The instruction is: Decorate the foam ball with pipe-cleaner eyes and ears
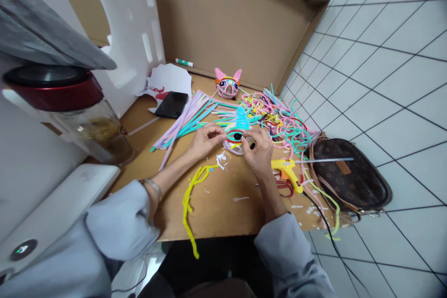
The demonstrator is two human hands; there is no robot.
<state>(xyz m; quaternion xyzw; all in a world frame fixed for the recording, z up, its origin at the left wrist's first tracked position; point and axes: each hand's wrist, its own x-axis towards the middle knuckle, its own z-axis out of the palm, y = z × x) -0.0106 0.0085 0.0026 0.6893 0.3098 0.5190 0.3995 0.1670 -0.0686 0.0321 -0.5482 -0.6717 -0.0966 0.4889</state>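
Observation:
Between my hands is a small pipe-cleaner animal head [241, 122] with a bright blue ear, a black eye and red and teal trim around the eye. My left hand [208, 140] is closed, thumb and forefinger pinched at the left edge of the eye trim. On the other side, the closed fingers of my right hand [259, 149] grip it beside the black eye and cover part of its face. Just below lie white scraps [222, 162] and a bent yellow pipe cleaner [188, 202]. A finished-looking pink-eared head [228, 84] sits behind.
Straight pipe cleaners [185, 123] lie left, a tangled heap [286, 125] right. A yellow glue gun [288, 172] and red-handled scissors [285, 188] are near my right wrist. A brown bag [349, 177], phone [172, 104], glass jar [94, 130] and cardboard wall [230, 23] surround the table.

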